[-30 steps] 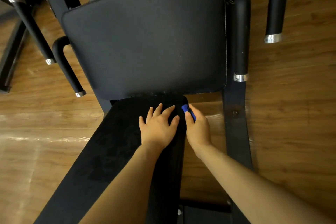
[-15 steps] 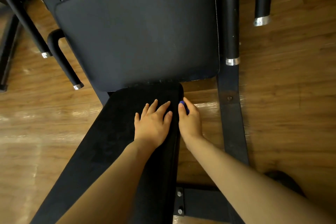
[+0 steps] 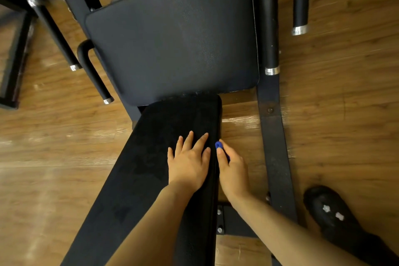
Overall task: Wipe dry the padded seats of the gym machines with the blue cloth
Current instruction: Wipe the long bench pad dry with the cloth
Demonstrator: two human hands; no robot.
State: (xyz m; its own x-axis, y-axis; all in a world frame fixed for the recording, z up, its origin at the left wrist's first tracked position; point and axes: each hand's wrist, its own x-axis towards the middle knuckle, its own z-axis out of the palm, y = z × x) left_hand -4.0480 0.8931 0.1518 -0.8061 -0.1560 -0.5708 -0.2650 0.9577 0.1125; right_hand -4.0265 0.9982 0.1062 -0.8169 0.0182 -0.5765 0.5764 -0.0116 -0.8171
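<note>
Your left hand [image 3: 188,165] lay flat on the long padded seat [image 3: 151,168], fingers straight and slightly spread, palm down near the seat's right edge, holding nothing. Your right hand [image 3: 232,169] sat just beside it, over that right edge, w/ fingers curled round the blue cloth [image 3: 219,145]. Only a small bit of cloth showed, poking out at the fingertips and along the hand's far side; the rest was hidden in your grip. The cloth was touching or v. close to the seat's right side face, can't tell which.

Relative to the seat: the big padded backrest [image 3: 172,45] stood at its far end, its lower edge meeting or overlapping the seat's end. Right of the seat, a dark frame bar [image 3: 274,147] ran along the wood floor [image 3: 345,114]. Above that bar, beyond the seat's far right corner, a black handle [image 3: 268,28] w/ a silver end cap, and another handle [image 3: 300,0] further right. Far left of the seat, two more black handles [image 3: 92,71] w/ silver caps, plus more dark frame at the pic's left edge. Near right of the seat, a black shoe [image 3: 332,216] w/ small pale decorations rested on the floor.
</note>
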